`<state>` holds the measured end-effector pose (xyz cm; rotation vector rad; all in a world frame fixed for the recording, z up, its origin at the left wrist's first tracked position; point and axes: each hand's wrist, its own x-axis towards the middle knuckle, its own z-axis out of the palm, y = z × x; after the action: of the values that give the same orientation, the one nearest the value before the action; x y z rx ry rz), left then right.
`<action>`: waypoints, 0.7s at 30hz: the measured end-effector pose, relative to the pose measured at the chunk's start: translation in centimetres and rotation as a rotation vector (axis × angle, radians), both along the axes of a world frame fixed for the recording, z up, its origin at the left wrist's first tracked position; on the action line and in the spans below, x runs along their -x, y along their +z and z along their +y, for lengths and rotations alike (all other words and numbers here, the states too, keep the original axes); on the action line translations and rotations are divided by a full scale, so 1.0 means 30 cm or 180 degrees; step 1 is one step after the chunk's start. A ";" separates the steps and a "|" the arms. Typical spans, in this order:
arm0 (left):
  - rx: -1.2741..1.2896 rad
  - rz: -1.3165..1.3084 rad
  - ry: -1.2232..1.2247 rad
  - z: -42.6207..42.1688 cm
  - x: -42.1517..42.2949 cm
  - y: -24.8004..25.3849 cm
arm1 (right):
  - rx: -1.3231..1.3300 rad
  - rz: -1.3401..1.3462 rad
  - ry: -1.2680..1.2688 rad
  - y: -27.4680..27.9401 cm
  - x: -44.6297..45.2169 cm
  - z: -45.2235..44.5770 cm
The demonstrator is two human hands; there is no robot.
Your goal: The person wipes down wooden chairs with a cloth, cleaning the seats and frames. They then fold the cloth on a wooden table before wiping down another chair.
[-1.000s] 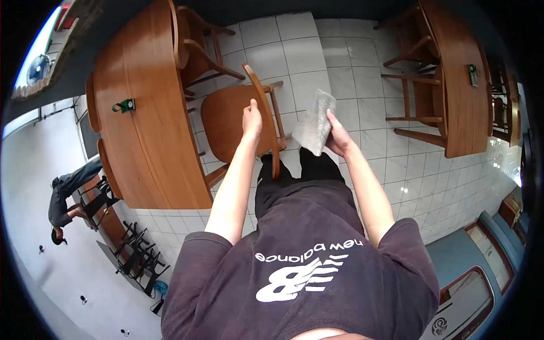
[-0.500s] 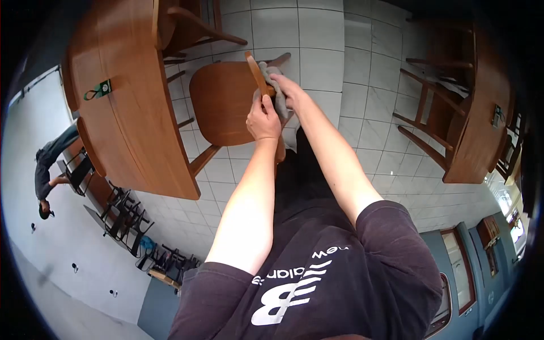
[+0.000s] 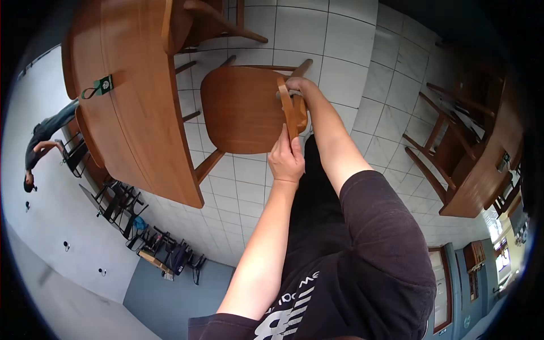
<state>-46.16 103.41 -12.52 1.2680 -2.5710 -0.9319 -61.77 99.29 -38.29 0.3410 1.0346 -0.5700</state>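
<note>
A wooden chair [image 3: 243, 110] with a broad seat stands below me, its backrest [image 3: 287, 107] nearest my body. My left hand [image 3: 287, 161] is closed around the near end of the backrest, thumb on one side and fingers on the other. At the far end, my right hand [image 3: 296, 85] reaches over to the seat-facing side of the backrest, its fingers mostly hidden. A small grey edge of cloth [image 3: 279, 95] shows there by the right hand; most of the cloth is out of sight.
A long wooden table [image 3: 130, 113] is at the left, with a green tag [image 3: 103, 85] on it. Another chair [image 3: 221, 22] stands at the top. More chairs and a table [image 3: 476, 187] are at the right. A person [image 3: 42, 141] is by black furniture at far left.
My right hand has moved from the outer side of the backrest over to its seat-facing side, and the grey cloth has become mostly hidden. My left hand still grips the near end.
</note>
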 end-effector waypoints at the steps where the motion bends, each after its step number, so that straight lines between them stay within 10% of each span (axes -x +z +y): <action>1: -0.0027 -0.0032 -0.0027 -0.004 0.004 0.002 | 0.0227 0.0172 0.0301 -0.031 0.010 -0.022; 5: -0.0126 -0.0189 -0.0079 0.000 -0.012 0.010 | 0.0555 0.1060 -0.0619 -0.570 -0.115 -0.008; 8: -0.0031 -0.0094 -0.0101 0.006 0.000 0.019 | 0.0368 0.1063 -0.1039 -0.175 0.000 0.023; 13: 0.0005 -0.0037 -0.0044 0.008 0.000 0.028 | 0.0007 -0.0579 -0.1747 -0.123 0.023 0.071; 21: 0.0175 -0.0007 -0.0065 0.001 0.008 0.002 | 0.0320 -0.0639 -0.3515 -0.027 -0.129 0.175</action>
<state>-46.39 103.43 -12.45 1.2315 -2.5969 -0.8578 -57.89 104.56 -39.11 0.8695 0.5464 -1.5307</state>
